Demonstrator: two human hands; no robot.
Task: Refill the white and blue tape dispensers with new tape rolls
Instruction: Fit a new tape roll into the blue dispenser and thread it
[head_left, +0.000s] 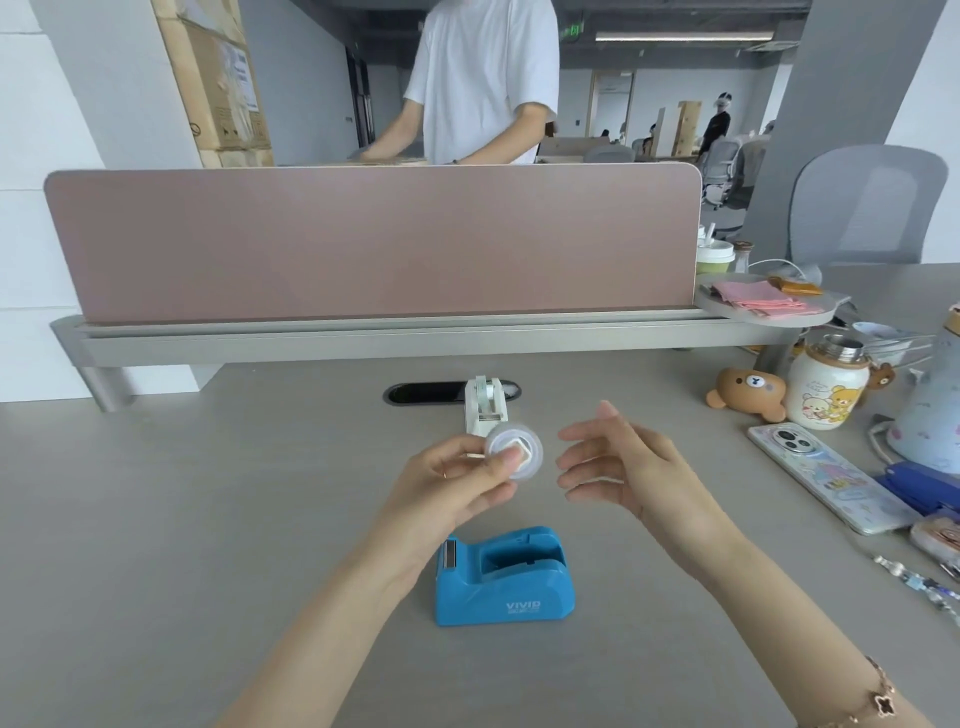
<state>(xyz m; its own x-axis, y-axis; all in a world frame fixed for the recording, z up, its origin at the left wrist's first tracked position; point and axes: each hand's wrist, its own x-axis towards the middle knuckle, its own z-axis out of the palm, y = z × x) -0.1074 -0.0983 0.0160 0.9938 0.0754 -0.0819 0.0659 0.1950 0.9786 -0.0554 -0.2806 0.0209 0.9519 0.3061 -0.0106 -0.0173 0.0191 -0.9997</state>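
Sitting nearest, blue dispenser (504, 577), cradle empty. Above it, left hand (457, 483) pinching tape roll (513, 450) with core; right hand (618, 462) open, empty. Farther, white dispenser (486, 406), loaded. Risk: thumb-only pinch, roll slipping before seating.

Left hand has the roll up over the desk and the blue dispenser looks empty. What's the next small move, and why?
Probably lower the tape roll toward the blue dispenser. Its cradle is open and empty, right below the left hand, which pinches the roll with a core already in its hole. The white dispenser already seems to carry tape. The right hand is open and free to steady the base.
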